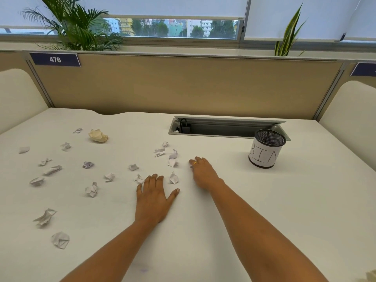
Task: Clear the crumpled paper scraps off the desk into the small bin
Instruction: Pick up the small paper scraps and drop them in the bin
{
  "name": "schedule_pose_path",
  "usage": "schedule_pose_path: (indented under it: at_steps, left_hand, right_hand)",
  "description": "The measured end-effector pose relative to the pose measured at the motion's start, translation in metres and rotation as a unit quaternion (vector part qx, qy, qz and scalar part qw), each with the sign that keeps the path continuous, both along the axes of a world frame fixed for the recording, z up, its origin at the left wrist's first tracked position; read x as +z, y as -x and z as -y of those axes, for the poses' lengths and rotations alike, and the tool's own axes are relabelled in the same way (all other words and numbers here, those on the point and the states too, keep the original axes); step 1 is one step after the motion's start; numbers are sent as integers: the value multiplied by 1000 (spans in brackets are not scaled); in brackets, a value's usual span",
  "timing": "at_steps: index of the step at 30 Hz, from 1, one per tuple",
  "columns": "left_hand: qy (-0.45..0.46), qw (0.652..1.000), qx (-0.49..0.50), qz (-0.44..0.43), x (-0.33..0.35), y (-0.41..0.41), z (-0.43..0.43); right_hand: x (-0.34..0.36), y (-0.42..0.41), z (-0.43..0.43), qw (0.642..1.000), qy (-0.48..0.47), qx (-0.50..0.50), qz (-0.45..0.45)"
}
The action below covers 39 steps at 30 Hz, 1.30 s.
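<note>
Several crumpled white paper scraps lie across the left and middle of the white desk (264, 210), among them one scrap (173, 178) between my hands and a larger cream ball (98, 135) further back. The small bin (266, 148), a black mesh cup wrapped in paper lettered "BIN", stands upright at the right. My left hand (153, 197) lies flat, fingers spread, its fingertips by a scrap (139, 178). My right hand (203, 173) rests palm down, fingers curled over something small and white at its tips; what it is I cannot tell.
An open cable tray (223, 127) with a black plug is sunk into the desk behind the bin. A beige partition (183, 88) closes the back, and cream side panels flank the desk. Plants stand on the sill beyond.
</note>
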State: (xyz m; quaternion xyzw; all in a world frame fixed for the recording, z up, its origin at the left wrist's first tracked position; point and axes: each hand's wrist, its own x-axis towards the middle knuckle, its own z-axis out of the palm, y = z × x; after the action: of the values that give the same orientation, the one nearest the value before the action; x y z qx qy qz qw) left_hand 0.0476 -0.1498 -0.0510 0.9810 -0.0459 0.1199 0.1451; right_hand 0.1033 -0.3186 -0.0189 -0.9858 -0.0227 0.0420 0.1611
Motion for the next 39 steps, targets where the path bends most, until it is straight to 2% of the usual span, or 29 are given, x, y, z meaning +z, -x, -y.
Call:
schedule_pose_path:
  at_steps: [6,15,17,20,26,29,34,37,39]
  left_hand:
    - [6,1000,1,-7,1,1,0]
    - [12,1000,0,-15,4,2,1]
    - [12,1000,-1,-17,4,3,1]
    - [15,1000,-2,-18,5,3,1]
    - [11,1000,-2,-15,5,2,1]
    - [9,1000,-2,-12,5,2,1]
    - [3,1000,-1,-10,4,2,1]
    - [0,1000,-1,-11,4,1,1]
    - [5,1000,-3,-11,3,2,1]
  right_hand:
    - [7,18,4,999,-17,10,49]
    - [28,33,24,984,-158,-80,21]
    - [38,28,35,985,-148,-94,2]
    - [52,29,58,977,-136,-85,138]
    - [80,20,104,944,-131,-146,267]
    - [81,15,125,923,-185,-216,258]
    - [85,13,150,903,-198,-287,250]
    - [87,9,156,906,-196,-300,227]
    - [87,8,155,918,-152,-306,201]
